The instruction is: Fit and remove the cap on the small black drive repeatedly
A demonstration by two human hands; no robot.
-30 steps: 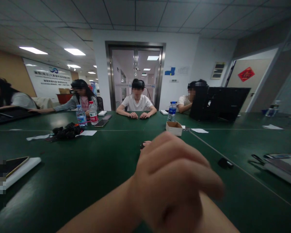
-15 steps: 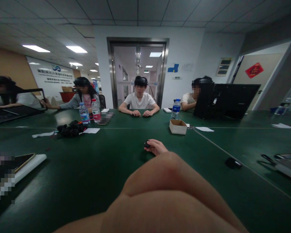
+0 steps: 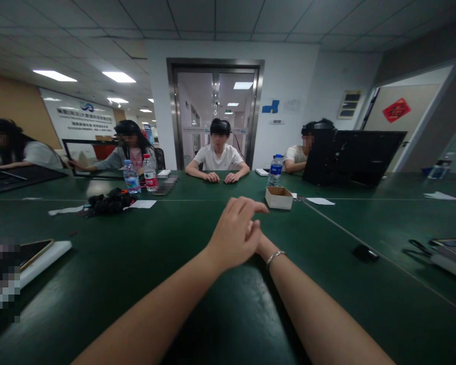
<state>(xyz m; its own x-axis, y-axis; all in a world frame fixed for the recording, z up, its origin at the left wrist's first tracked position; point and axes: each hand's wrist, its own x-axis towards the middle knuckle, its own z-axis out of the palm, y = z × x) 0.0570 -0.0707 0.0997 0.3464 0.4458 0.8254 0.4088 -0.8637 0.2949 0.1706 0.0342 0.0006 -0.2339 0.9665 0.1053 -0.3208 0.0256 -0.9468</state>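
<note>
My left hand (image 3: pixel 233 230) is over the middle of the green table (image 3: pixel 148 263), in front of my right hand (image 3: pixel 264 245). Its index finger points to the right and its thumb stands apart from it. I see nothing held between them. Only the wrist side of my right hand shows, with a silver bracelet (image 3: pixel 275 257) around the wrist. The left hand covers its fingers, so whatever they hold is hidden. Just beyond the hands, to the right, sits a small open cardboard box (image 3: pixel 279 202).
A dark object (image 3: pixel 366 254) lies on the right. Bottles (image 3: pixel 150 173) and a black tangled bundle (image 3: pixel 112 202) stand and lie at the back left. A phone (image 3: pixel 36 256) rests at the left. Across the table, people sit near a monitor (image 3: pixel 355 157).
My left forearm no longer crosses over the right one. The left hand has come in front of the right hand, hiding the small black object that was in the right fingers.
</note>
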